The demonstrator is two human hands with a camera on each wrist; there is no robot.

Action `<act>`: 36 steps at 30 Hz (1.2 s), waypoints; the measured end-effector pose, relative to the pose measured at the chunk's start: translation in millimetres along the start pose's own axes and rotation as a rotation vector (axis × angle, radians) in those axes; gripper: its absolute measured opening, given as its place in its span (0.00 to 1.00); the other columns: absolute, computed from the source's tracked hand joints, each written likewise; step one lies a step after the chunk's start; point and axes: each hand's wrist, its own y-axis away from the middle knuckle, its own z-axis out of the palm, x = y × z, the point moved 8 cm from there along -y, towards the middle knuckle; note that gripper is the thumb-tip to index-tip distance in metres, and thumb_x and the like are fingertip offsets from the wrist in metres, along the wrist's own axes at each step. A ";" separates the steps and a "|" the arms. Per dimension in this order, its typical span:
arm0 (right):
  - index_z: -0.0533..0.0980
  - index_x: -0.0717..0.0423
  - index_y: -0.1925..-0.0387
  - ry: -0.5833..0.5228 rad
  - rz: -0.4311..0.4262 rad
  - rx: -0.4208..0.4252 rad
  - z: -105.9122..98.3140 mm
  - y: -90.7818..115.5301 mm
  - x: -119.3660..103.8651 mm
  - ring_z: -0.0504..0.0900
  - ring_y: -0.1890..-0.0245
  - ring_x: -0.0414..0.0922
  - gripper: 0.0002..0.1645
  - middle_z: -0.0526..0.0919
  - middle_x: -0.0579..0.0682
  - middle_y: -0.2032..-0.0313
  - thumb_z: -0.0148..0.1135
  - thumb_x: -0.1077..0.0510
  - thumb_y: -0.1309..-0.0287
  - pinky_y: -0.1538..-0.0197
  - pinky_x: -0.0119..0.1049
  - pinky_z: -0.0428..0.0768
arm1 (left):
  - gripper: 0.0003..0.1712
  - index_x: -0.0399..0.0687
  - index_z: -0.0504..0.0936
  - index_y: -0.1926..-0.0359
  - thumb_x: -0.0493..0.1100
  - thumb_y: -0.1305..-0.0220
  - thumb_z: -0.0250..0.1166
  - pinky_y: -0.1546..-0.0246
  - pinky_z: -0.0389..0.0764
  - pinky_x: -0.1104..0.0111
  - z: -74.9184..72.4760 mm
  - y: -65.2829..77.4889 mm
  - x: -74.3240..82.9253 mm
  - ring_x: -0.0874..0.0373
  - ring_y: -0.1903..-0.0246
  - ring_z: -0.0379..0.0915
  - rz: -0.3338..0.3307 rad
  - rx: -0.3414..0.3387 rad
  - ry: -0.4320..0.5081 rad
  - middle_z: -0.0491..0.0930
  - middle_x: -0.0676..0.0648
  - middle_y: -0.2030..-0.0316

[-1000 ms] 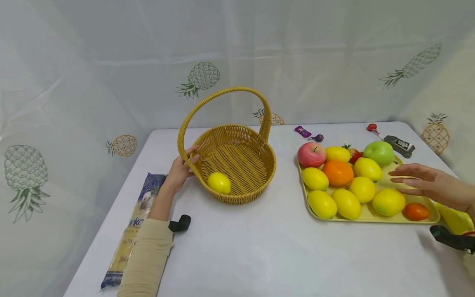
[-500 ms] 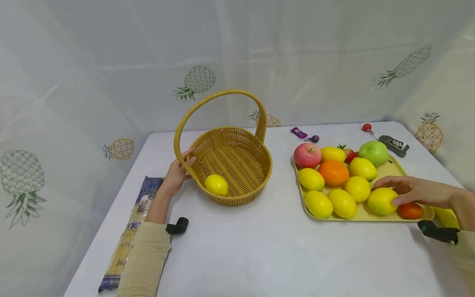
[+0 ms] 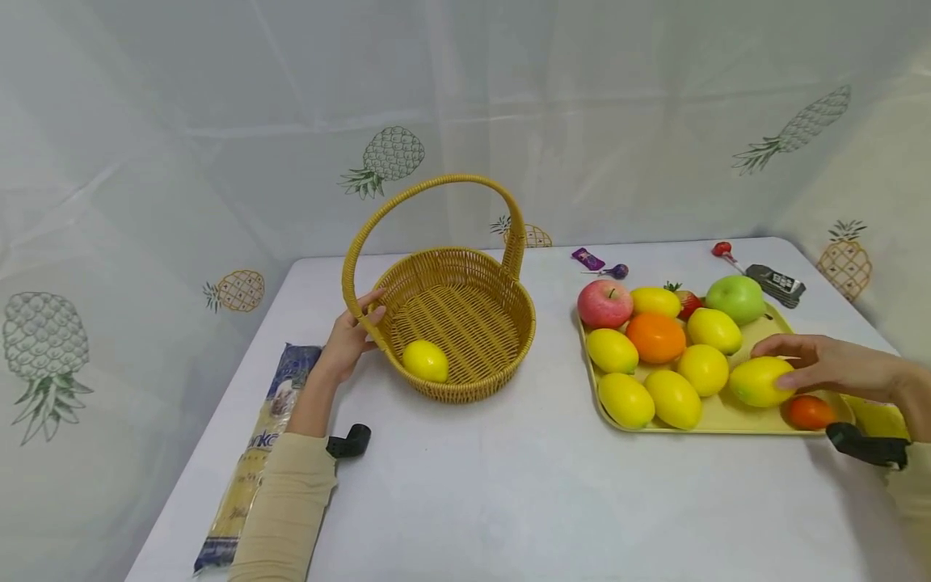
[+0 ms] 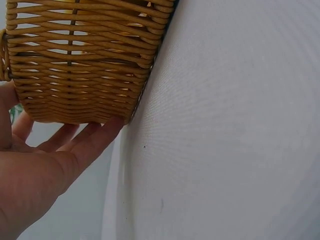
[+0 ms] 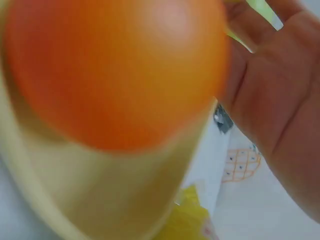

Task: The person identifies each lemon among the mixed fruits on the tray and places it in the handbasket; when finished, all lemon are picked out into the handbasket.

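Observation:
My right hand [image 3: 836,365] pinches a yellow lemon [image 3: 760,382] between thumb and fingers, just above the right part of a pale yellow tray [image 3: 727,422]. Below that hand lies a small orange-red fruit [image 3: 810,412], large and blurred in the right wrist view; there it hides part of the hand. My left hand [image 3: 349,343] holds the left side of a round wicker basket [image 3: 465,392] near the foot of its handle. In the left wrist view, its fingers [image 4: 95,142] lie against the woven wall. One lemon [image 3: 425,360] rests inside the basket.
The tray also bears several lemons [image 3: 674,399], an orange [image 3: 656,338], a red apple [image 3: 605,304], a green apple [image 3: 736,299] and a strawberry [image 3: 687,304]. Wrapped sweets [image 3: 587,259] and lollipops [image 3: 618,272] lie behind. A noodle packet [image 3: 254,461] lies left.
My right hand has come down to the tray, taken hold of the lemon and raised it slightly. The left hand stays at the basket; the head view has shifted a little.

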 end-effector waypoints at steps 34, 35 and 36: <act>0.69 0.57 0.37 -0.144 -0.231 0.008 122.1 -127.5 -261.1 0.75 0.47 0.55 0.32 0.70 0.57 0.40 0.67 0.54 0.40 0.46 0.47 0.78 | 0.31 0.49 0.58 0.26 0.48 0.25 0.53 0.46 0.73 0.46 -1.8 -0.6 -1.2 0.37 0.38 0.63 -0.012 0.016 0.005 0.56 0.40 0.30; 0.69 0.57 0.37 -0.142 -0.228 -0.003 130.3 -133.4 -266.2 0.74 0.46 0.55 0.33 0.70 0.57 0.40 0.68 0.53 0.41 0.47 0.46 0.78 | 0.31 0.49 0.59 0.26 0.48 0.25 0.53 0.47 0.74 0.47 -1.9 -0.8 -1.2 0.38 0.39 0.63 -0.010 0.016 0.001 0.57 0.40 0.30; 0.70 0.56 0.36 -0.134 -0.225 -0.012 138.1 -138.9 -271.2 0.73 0.45 0.54 0.34 0.70 0.56 0.40 0.69 0.52 0.42 0.47 0.45 0.79 | 0.31 0.50 0.59 0.26 0.48 0.26 0.53 0.47 0.74 0.47 -1.9 -1.1 -1.2 0.38 0.39 0.64 -0.008 0.017 0.000 0.57 0.40 0.30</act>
